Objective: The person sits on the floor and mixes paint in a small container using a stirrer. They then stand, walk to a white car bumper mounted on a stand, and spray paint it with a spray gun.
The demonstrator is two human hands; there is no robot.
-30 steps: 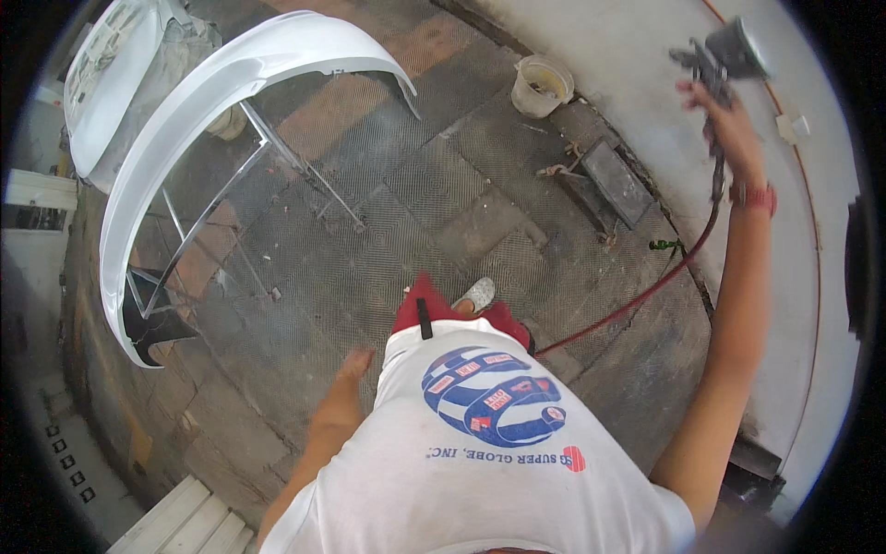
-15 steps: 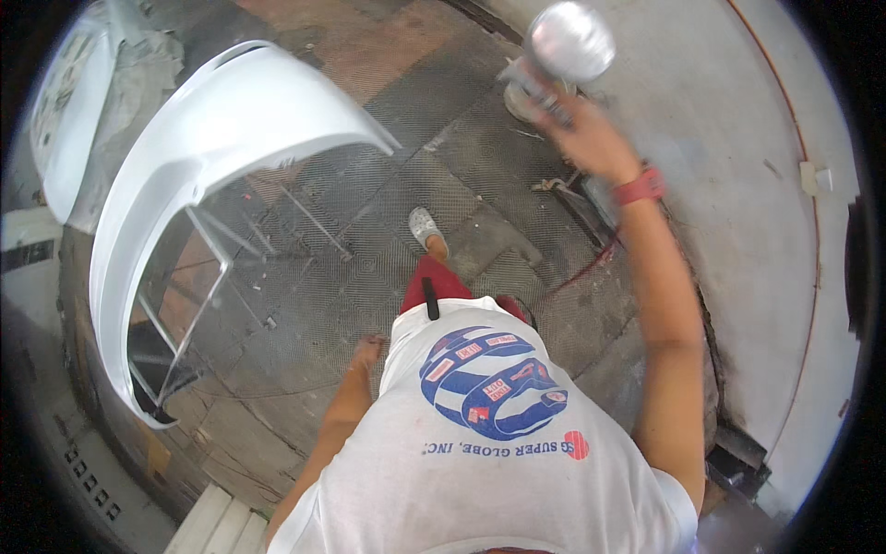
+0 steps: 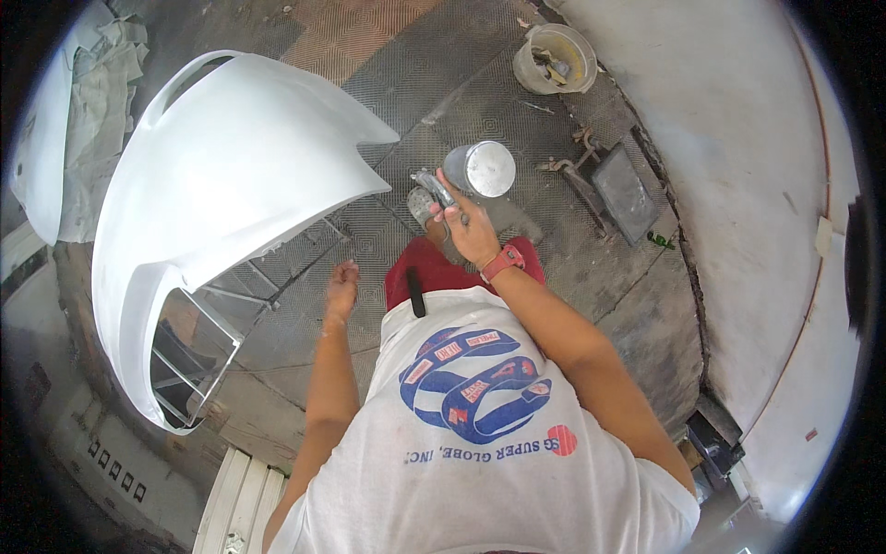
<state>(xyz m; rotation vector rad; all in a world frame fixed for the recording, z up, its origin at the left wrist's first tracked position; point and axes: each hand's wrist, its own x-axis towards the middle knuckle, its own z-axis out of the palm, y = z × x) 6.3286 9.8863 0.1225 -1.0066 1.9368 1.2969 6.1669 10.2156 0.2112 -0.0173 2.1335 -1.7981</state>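
Observation:
My right hand (image 3: 472, 233), with a red watch on its wrist, is wrapped round the handle of a metal spray gun (image 3: 487, 170) with a round silver cup. I hold the gun in front of my legs, and its nozzle end is just right of a white car bumper (image 3: 231, 138), apart from it. The bumper rests on a frame of thin metal rods (image 3: 219, 319). My left hand (image 3: 341, 292) hangs by my left side, below the bumper's near edge; it holds nothing and its fingers are loosely bent.
A pale bucket (image 3: 581, 69) with scraps in it stands on the floor at the far right. Nearer is a dark flat panel (image 3: 624, 194) on a metal stand. A pale wall (image 3: 738, 185) runs along the right. At far left is another white panel (image 3: 41, 157) beside crumpled sheeting (image 3: 97, 111).
My right hand has brought the spray gun from the far right, near the wall, leftward and back toward my body, beside the bumper. My left hand has moved slightly forward.

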